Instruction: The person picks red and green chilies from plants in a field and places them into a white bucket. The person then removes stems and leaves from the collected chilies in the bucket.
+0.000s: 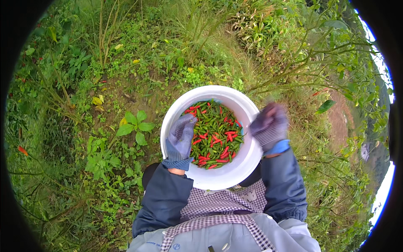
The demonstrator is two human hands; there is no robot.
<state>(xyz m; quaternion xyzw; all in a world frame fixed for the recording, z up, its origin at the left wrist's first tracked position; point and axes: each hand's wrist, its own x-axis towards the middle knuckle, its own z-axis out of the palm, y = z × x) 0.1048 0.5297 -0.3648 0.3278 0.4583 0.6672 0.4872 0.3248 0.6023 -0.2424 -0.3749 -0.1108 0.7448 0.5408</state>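
Observation:
A white plastic bucket [209, 89] rests in front of my body, partly filled with red and green chili peppers [217, 126]. My left hand [182, 134], in a grey-purple knit work glove, reaches over the bucket's left rim. Its bent fingers are at the edge of the peppers; whether anything is in them is hidden. Just outside the right rim, my right hand [270, 124] is raised in a similar glove with a blue cuff. Motion blurs its fingers, so I cannot make out what they hold.
Thin branches of a leafy plant [289, 74] extend from the right towards the bucket. Plants with a few red peppers [22, 150] stand at the left. Weeds and a broad-leaved seedling [136, 126] grow in the soil left of the bucket. A checkered apron [217, 201] covers my lap.

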